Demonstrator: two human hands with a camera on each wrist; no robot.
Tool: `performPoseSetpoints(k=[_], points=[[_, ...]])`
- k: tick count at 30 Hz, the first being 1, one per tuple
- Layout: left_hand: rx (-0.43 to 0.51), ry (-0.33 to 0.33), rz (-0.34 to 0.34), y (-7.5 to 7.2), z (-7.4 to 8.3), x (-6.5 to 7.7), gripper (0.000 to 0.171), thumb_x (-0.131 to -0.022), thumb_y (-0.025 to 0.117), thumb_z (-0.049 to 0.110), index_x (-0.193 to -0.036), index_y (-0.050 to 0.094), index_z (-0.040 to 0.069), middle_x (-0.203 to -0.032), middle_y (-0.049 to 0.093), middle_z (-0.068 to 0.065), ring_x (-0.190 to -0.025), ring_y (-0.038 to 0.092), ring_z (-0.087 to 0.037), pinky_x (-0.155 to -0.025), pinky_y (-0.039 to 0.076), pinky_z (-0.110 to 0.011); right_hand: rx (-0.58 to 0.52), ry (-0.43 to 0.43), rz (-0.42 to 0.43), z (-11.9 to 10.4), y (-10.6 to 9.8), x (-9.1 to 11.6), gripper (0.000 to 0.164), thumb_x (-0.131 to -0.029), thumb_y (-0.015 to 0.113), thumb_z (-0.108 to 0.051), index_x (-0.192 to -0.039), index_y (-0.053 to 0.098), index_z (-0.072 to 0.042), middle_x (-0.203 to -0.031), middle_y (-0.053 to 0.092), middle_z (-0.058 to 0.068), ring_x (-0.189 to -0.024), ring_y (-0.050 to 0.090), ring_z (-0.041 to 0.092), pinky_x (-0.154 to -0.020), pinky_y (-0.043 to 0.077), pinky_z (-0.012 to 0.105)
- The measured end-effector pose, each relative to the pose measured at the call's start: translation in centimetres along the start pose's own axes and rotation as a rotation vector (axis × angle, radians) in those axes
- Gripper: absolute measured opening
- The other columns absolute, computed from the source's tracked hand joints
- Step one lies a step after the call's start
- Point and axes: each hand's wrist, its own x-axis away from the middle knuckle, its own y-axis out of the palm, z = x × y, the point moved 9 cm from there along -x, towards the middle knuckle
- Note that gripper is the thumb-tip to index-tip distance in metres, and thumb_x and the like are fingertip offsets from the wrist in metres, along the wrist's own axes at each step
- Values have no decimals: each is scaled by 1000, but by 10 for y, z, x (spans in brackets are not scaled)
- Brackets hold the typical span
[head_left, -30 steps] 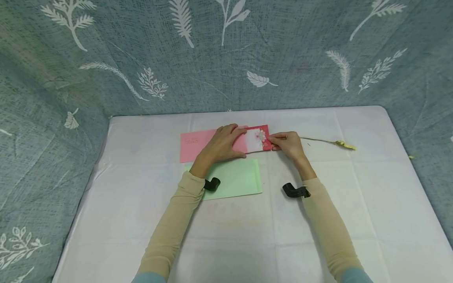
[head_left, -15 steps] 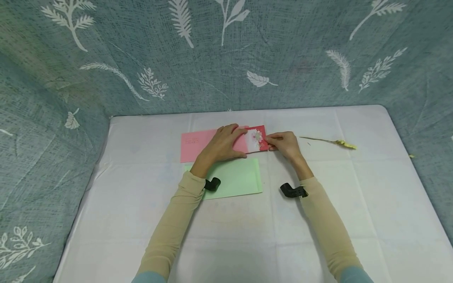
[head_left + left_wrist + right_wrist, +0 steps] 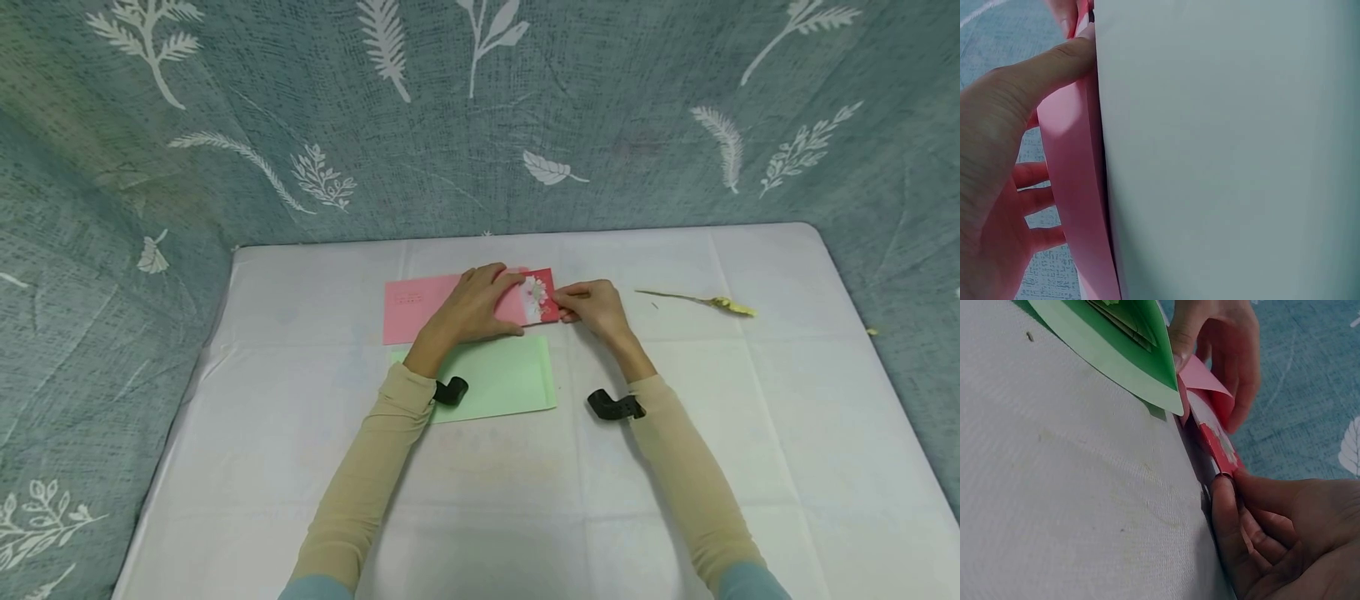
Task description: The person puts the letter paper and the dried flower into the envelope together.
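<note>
A pink envelope (image 3: 420,308) lies near the back of the table. My left hand (image 3: 468,304) holds it across its open right end, the thumb on the near edge and the fingers spread to the far edge; the pink paper (image 3: 1071,162) bulges slightly in the left wrist view. Out of that end sticks a red and white card (image 3: 542,293) with a printed flower, the rest of it hidden in the envelope. My right hand (image 3: 596,307) pinches the card's outer end between thumb and fingers.
A light green envelope (image 3: 495,379) lies just in front of the pink one; the right wrist view shows its mouth gaping, with folded green paper (image 3: 1125,325) inside. At the right lies a yellow flower (image 3: 731,306) on a thin stem. A leaf-print curtain (image 3: 450,167) hangs behind the table.
My right hand has moved left with the card, which has slid further into the pink envelope, so less of it shows. The left hand has stayed almost still.
</note>
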Motion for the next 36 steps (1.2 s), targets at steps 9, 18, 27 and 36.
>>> performPoseSetpoints(k=[9, 18, 27, 36], points=[[7, -5, -2, 0, 1, 0, 84, -77, 79, 53, -145, 46, 16, -145, 42, -17, -136, 37, -30, -114, 24, -48, -10, -12, -14, -2, 8, 0, 26, -94, 66, -12, -108, 70, 9, -85, 72, 17, -55, 64, 6, -58, 56, 22], [0, -7, -14, 1, 3, -1, 83, -78, 78, 52, -146, 45, 17, -146, 42, -18, -136, 38, -32, -114, 24, -51, 21, -21, -28, -4, 16, -1, 25, -94, 67, -13, -106, 71, 9, -71, 70, 9, -54, 63, 5, -55, 54, 20], [4, 0, -9, 4, 4, 1, 85, -78, 79, 51, -147, 45, 17, -146, 41, -19, -135, 39, -33, -114, 25, -50, 81, -51, -39, -6, 23, -1, 26, -93, 68, -16, -106, 72, 6, -67, 68, 9, -48, 57, 8, -46, 47, 19], [-13, 19, -2, 4, 5, 1, 85, -78, 79, 51, -146, 45, 13, -144, 43, -19, -132, 41, -34, -113, 26, -50, 96, -38, -35, -5, 27, -1, 25, -93, 68, -18, -106, 73, 3, -62, 66, 5, -44, 54, 7, -44, 45, 19]])
